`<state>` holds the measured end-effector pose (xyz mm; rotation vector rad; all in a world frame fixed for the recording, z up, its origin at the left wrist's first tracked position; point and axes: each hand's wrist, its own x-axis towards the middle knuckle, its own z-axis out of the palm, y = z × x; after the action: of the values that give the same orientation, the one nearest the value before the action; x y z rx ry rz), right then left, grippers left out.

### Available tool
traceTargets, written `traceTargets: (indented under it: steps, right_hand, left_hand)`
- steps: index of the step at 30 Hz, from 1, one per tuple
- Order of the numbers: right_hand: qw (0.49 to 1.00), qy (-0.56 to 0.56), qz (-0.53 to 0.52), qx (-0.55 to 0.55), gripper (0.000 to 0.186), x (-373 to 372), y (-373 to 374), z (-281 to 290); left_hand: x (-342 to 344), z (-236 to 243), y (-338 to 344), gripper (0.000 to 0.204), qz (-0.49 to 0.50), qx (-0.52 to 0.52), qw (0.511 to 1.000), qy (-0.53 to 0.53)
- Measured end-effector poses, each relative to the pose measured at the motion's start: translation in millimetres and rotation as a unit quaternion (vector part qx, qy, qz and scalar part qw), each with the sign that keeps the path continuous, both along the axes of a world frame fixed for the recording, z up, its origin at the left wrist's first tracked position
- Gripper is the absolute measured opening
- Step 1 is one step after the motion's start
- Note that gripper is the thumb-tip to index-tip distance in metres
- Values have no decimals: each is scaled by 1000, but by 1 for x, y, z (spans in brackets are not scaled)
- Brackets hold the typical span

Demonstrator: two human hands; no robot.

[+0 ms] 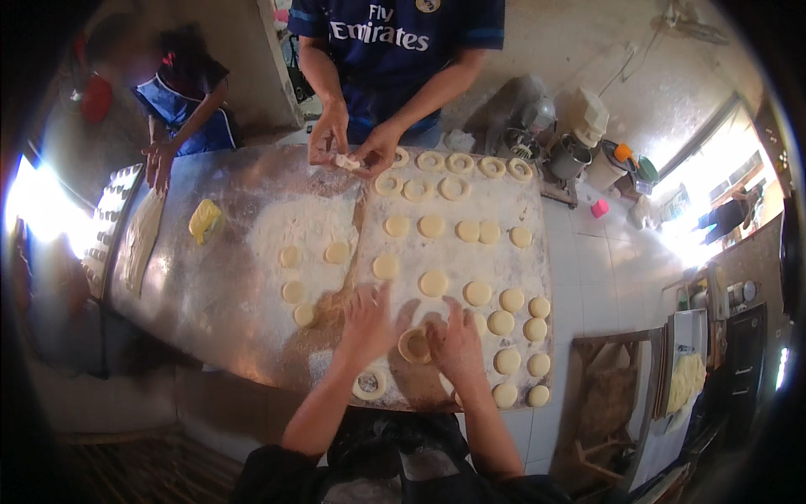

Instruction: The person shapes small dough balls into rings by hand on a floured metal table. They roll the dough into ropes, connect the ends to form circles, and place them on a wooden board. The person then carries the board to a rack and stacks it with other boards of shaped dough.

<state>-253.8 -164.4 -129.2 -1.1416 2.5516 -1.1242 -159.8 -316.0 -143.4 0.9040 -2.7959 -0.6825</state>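
Observation:
My left hand (pixel 366 323), slightly blurred, is open with spread fingers over the floured board (pixel 529 265), below a dough disc (pixel 385 267). My right hand (pixel 453 336) is open beside a dough ring (pixel 413 354), its fingers apart and partly touching or overlapping the ring's right side; contact is hard to tell. Several flat dough discs (pixel 506 361) surround my hands, and another ring (pixel 368 383) lies near the front edge. Across the table, several more rings (pixel 455 189) lie in rows along the back of the board.
A co-worker (pixel 395 71) pinches dough at the far edge; another person (pixel 172 109) handles a long dough strip (pixel 143 244) at left. A yellow bundle (pixel 204 220) lies on the metal table (pixel 185 311). Mixer (pixel 529 113) and buckets (pixel 603 175) stand behind; a wooden frame (pixel 596 403) is at right.

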Motion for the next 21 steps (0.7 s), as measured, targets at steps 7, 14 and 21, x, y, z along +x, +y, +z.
traceTargets:
  steps: [7, 14, 21]
  right_hand:
    - [982, 135, -24, 127, 34, -59, -63, -37]
    - [986, -121, 109, 15, 33, -22, -110, 17]
    - [983, -18, 185, 13, 20, 16, -234, -11]
  left_hand:
    - [-58, -19, -72, 41, -48, -37, 998, -21]
    - [18, -4, -85, 28, 21, 190, 955, 227]
    - [86, -65, -167, 24, 18, -6, 987, 158]
